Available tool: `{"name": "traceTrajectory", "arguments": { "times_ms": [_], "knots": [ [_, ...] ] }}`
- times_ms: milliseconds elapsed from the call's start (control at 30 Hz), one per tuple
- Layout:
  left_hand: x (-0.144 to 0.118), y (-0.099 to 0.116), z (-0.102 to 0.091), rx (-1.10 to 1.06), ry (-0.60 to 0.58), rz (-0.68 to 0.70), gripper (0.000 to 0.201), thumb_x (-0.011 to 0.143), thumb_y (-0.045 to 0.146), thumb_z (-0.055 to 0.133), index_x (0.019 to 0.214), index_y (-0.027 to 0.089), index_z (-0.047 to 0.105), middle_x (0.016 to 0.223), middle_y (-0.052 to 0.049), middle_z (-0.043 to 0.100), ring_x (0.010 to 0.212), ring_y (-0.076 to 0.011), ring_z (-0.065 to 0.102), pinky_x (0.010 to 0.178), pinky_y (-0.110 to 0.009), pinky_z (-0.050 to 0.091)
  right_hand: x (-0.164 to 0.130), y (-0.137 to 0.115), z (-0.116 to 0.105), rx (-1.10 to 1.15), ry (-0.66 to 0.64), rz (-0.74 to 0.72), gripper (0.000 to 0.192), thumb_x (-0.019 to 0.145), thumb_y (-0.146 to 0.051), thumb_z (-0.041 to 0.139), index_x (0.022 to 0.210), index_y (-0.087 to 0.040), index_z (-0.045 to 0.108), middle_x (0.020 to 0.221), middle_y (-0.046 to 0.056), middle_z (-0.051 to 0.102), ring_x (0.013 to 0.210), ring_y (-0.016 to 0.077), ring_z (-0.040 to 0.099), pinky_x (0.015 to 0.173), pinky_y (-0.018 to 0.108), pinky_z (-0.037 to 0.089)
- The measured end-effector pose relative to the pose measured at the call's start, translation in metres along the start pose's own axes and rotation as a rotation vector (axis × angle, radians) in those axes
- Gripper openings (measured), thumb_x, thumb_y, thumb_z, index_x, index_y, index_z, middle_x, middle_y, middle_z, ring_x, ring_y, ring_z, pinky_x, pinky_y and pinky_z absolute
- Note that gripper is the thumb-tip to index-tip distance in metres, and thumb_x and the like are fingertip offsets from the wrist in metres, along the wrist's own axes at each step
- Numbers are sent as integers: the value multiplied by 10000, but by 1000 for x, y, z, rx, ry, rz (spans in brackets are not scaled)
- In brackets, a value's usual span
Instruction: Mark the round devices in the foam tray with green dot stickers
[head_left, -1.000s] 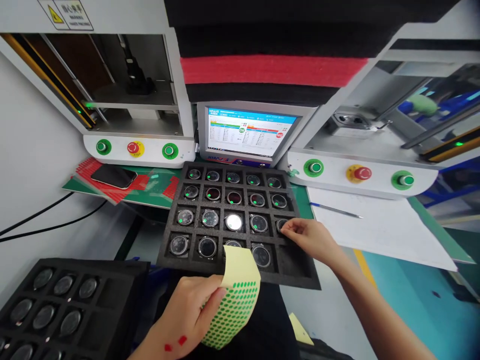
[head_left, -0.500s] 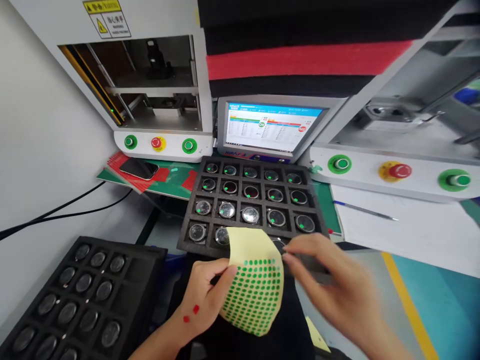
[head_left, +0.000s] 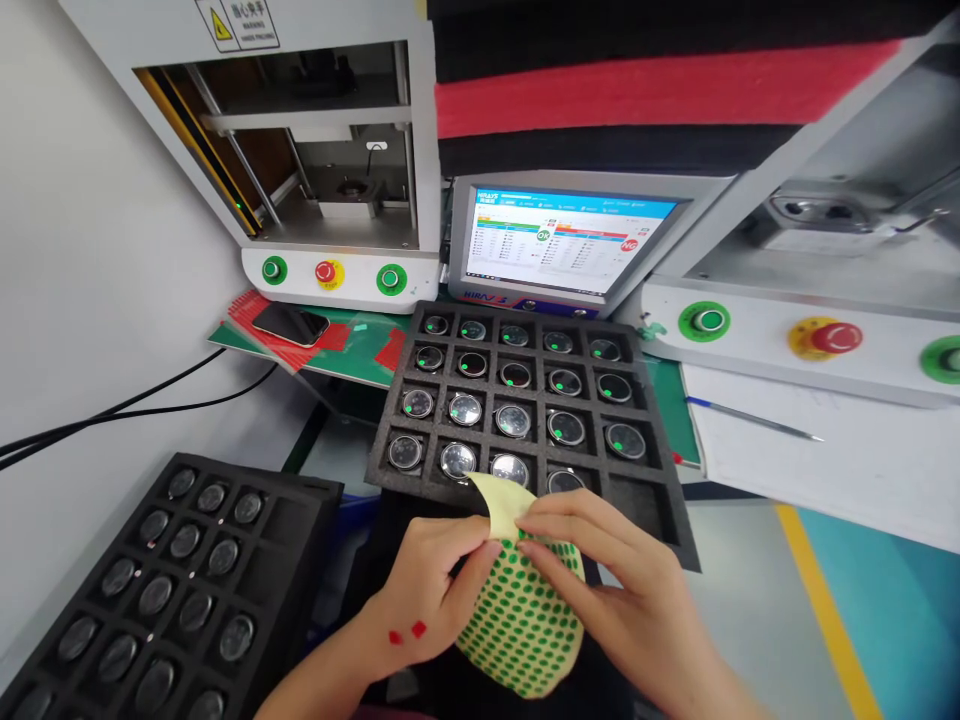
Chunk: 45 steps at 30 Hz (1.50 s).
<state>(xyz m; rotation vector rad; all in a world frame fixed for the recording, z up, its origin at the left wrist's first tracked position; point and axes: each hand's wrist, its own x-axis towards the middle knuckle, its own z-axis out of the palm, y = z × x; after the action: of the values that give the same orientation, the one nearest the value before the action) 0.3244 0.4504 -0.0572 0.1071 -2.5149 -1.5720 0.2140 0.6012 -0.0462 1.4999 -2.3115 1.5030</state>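
Left hand (head_left: 431,590) pinched on the curled yellow sticker sheet (head_left: 521,625) just below the foam tray (head_left: 660,500), long axis running tray-to-body, right hand (head_left: 615,590) nearer its top edge, fingertips (head_left: 525,545) closed against the green dots.

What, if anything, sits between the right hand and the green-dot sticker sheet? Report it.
Nothing visible does. The right hand already has its fingertips on the upper edge of the sticker sheet, which the left hand holds from the other side. Both meet in front of the near edge of the foam tray.
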Motion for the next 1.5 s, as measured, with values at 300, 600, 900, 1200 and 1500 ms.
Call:
{"name": "traceTrajectory", "arguments": {
  "times_ms": [300,600,900,1200,1500],
  "knots": [
    [2,1,-2,89,-38,93,302,966,173,384,681,178,483,570,35,457,509,-93,402,516,-227,306,0,0,-2,117,-53,131,115,860,-188,626,747,-206,626,766,30,667,715,153,655,611,237,549],
    [4,2,0,14,-74,60,255,959,145,399,763,165,561,627,19,541,551,-99,471,566,-206,353,-10,2,4,-56,26,-26,56,891,-152,607,890,-205,623,829,32,664,754,140,646,652,250,544],
    [4,-12,-10,50,-30,-60,308,971,200,409,731,151,595,623,6,580,544,-102,507,542,-202,364,-22,23,-16,-202,137,-1,140,861,-72,602,901,-206,606,818,35,650,726,131,643,645,236,539],
    [-5,-32,-33,44,130,-258,273,950,257,456,845,155,686,651,31,609,590,-101,560,567,-170,408,-38,71,-8,-428,63,-27,56,909,-145,578,911,-191,609,869,41,670,764,148,653,707,275,531],
    [-5,-39,-30,-128,132,-364,300,937,344,491,778,156,662,649,22,575,599,-114,523,573,-189,416,-39,83,-10,-449,61,43,61,928,-195,564,910,-199,622,874,31,673,768,149,665,711,274,534]
  ]
}}
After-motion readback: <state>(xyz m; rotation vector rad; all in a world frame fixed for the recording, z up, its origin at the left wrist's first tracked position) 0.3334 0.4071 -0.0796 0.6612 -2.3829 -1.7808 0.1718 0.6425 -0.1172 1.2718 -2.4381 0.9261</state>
